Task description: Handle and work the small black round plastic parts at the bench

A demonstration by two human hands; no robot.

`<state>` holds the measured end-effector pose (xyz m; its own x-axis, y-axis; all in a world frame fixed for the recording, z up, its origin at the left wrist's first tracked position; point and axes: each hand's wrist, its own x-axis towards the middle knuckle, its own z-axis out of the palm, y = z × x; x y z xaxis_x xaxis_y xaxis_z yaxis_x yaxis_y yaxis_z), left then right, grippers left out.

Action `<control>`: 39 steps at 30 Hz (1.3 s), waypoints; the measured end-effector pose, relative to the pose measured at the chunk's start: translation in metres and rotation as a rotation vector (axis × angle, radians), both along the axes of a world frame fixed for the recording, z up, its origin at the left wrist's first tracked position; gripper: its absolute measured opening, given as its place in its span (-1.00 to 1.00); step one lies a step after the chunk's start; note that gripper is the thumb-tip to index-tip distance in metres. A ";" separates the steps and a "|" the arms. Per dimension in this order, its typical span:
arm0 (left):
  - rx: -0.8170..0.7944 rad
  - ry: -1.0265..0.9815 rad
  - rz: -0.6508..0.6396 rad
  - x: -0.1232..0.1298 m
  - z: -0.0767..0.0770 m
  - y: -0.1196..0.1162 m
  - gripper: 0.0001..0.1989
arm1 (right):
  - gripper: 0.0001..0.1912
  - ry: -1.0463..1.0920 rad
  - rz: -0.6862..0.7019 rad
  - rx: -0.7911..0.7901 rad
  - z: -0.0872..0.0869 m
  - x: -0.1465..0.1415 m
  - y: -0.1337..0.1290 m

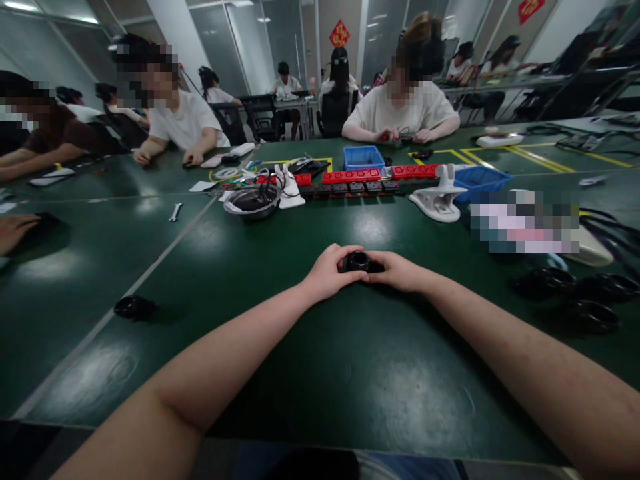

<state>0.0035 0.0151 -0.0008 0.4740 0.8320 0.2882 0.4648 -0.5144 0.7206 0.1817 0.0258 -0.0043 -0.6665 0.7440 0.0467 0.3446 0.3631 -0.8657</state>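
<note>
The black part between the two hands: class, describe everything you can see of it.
The black part is small and rounded, with a raised circular rim around an opening that faces up. Its surface is dark and glossy, like plastic, though the material is uncertain. It sits roughly upright at the table's middle, between the left hand and right hand, whose fingers curl around its sides. They hide its lower edges, so table contact is unclear.

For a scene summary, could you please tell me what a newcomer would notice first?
The eye likely falls on the left hand and right hand, holding a small black part mid-picture. Beyond them, a row of bright red strips runs across the green table, with a blue tray near its right end.
</note>
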 end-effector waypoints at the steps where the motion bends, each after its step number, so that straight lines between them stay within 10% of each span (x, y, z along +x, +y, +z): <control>1: 0.000 0.000 0.000 0.000 0.000 0.000 -0.54 | -0.61 -0.002 -0.005 0.003 0.000 0.000 0.000; 11: -0.010 -0.008 0.073 0.003 0.002 -0.003 -0.55 | -0.66 -0.044 -0.108 0.037 0.001 -0.003 0.000; 21: 0.022 -0.012 0.282 0.012 0.000 -0.007 -0.60 | -0.74 -0.384 -0.637 0.365 -0.011 -0.027 -0.011; 31: -0.033 -0.045 -0.018 -0.001 0.002 0.001 -0.52 | -0.59 -0.063 -0.025 0.088 0.005 0.000 -0.002; 39: -0.087 -0.058 -0.012 0.000 0.008 -0.003 -0.55 | -0.65 0.007 -0.016 -0.012 0.011 0.002 -0.001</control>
<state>0.0038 0.0121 0.0071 0.4689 0.8493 0.2425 0.4148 -0.4541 0.7885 0.1839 0.0253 0.0063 -0.6542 0.7551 0.0427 0.3441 0.3474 -0.8723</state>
